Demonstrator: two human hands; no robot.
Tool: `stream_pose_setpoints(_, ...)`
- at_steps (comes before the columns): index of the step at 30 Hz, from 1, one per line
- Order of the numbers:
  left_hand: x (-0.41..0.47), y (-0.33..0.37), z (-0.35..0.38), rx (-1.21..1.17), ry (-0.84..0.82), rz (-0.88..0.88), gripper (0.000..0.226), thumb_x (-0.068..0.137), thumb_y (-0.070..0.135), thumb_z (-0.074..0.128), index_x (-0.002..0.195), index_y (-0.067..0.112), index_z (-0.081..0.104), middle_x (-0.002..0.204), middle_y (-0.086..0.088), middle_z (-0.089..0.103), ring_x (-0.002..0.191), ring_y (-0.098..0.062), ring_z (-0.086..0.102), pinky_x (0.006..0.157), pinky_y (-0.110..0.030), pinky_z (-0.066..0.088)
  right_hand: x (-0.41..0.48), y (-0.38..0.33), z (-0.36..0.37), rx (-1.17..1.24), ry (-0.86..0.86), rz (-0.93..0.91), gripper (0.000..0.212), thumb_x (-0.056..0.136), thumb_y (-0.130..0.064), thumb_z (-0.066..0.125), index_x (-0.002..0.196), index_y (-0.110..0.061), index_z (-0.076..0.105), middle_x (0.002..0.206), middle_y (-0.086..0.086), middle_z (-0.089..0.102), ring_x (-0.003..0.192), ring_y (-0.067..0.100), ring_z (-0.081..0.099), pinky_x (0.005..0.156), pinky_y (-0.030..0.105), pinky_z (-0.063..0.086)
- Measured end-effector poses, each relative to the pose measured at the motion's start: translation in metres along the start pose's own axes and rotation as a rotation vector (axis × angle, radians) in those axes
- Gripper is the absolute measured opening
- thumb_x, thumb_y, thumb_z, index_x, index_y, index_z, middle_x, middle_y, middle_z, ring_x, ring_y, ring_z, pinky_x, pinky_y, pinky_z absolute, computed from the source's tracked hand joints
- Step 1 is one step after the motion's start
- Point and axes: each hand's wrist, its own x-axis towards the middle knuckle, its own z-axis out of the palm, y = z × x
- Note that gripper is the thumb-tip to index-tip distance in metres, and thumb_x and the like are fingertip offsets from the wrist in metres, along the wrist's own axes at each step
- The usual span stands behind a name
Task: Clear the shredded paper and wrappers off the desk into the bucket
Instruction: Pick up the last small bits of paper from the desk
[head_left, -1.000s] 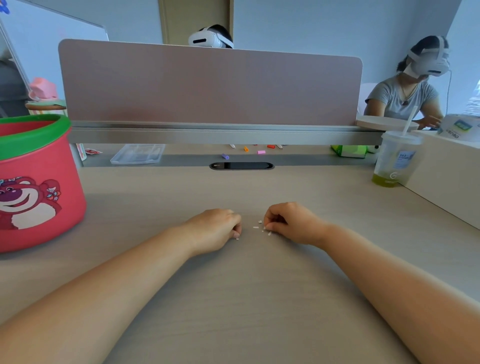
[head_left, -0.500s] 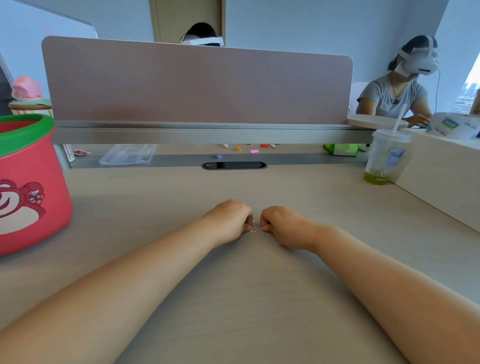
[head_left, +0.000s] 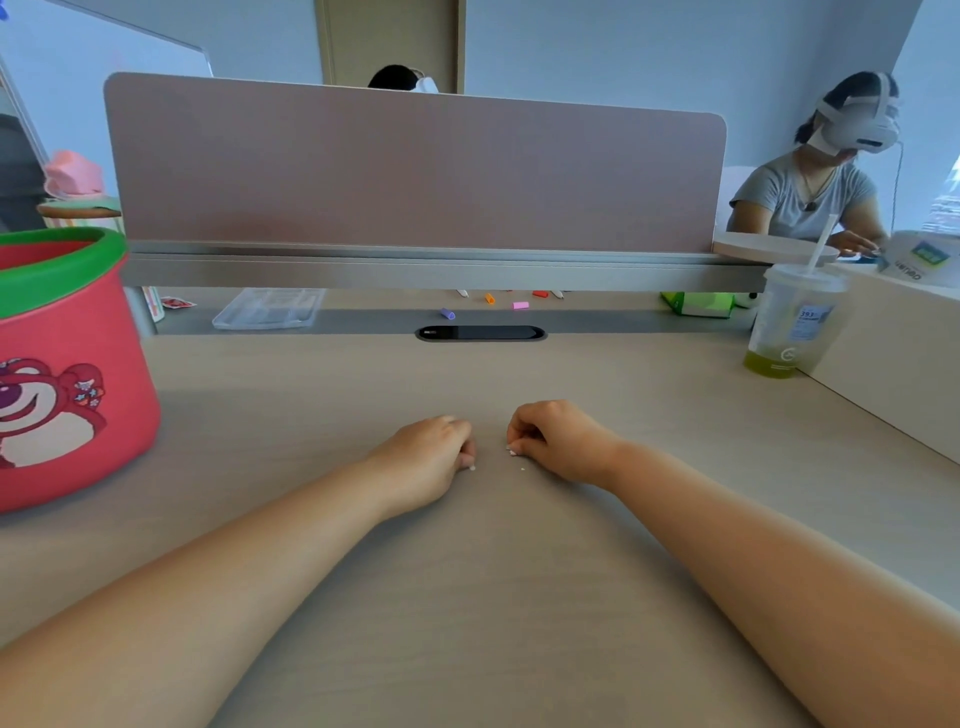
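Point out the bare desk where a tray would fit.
Bare desk lies between the right hand and the cup, and between the left hand and the red bucket. Paper bits sit between the hands.

Bucket (head_left: 78, 364): cut off by left edge; contents hidden. Left hand (head_left: 426, 457), right hand (head_left: 558, 441): fingers curled under, palms hidden, grip contents unclear. White flecks (head_left: 522, 469) on worktop (head_left: 649, 415): too small to identify.

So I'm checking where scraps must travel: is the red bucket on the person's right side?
No, the red bucket stands on the desk at the far left, beyond the left hand.
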Motion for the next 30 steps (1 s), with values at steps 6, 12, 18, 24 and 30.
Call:
stream_pose_setpoints(6,-0.001,-0.001,0.003,0.04,0.025,0.036,0.01,0.093,0.017,0.045,0.091,0.012,0.053,0.105,-0.007,0.056,0.098,-0.025,0.053,0.076,-0.028,0.036,-0.005,0.005,-0.001,-0.023,0.021,-0.018,0.016,0.089,-0.013,0.054,0.098,-0.005,0.064,0.107,0.009,0.067,0.099,0.021,0.057,0.076,0.015,0.033)
stream_pose_setpoints(12,-0.003,0.001,0.003,0.083,0.039,0.045,0.011,0.093,0.016,0.044,0.094,0.011,0.053,0.107,-0.009,0.055,0.099,-0.026,0.053,0.078,-0.029,0.037,-0.009,0.006,-0.005,0.014,0.008,-0.032,0.02,0.091,-0.017,0.052,0.1,-0.006,0.066,0.107,0.009,0.066,0.097,0.019,0.057,0.081,0.018,0.037)
stream_pose_setpoints(18,-0.004,0.002,0.003,0.081,0.046,0.044,0.01,0.093,0.016,0.044,0.093,0.011,0.053,0.105,-0.01,0.056,0.097,-0.025,0.053,0.078,-0.03,0.038,-0.014,0.001,-0.002,-0.027,0.015,-0.081,0.016,0.085,-0.018,0.061,0.094,-0.005,0.065,0.101,0.011,0.066,0.079,0.013,0.05,0.069,0.016,0.036)
stream_pose_setpoints(24,-0.005,0.002,0.003,0.081,0.057,0.049,0.01,0.093,0.015,0.044,0.093,0.01,0.053,0.105,-0.008,0.055,0.097,-0.025,0.053,0.076,-0.028,0.036,-0.013,0.001,0.004,-0.047,0.008,-0.06,0.015,0.09,-0.011,0.049,0.095,-0.002,0.061,0.101,0.011,0.063,0.09,0.021,0.052,0.075,0.018,0.034)
stream_pose_setpoints(30,-0.005,0.001,0.003,0.07,0.05,0.045,0.01,0.093,0.016,0.044,0.091,0.011,0.052,0.105,-0.007,0.056,0.096,-0.023,0.053,0.075,-0.027,0.036,-0.019,0.006,-0.006,0.067,-0.006,-0.038,0.012,0.088,-0.013,0.057,0.093,-0.006,0.064,0.086,0.0,0.059,0.078,0.013,0.051,0.058,0.004,0.037)
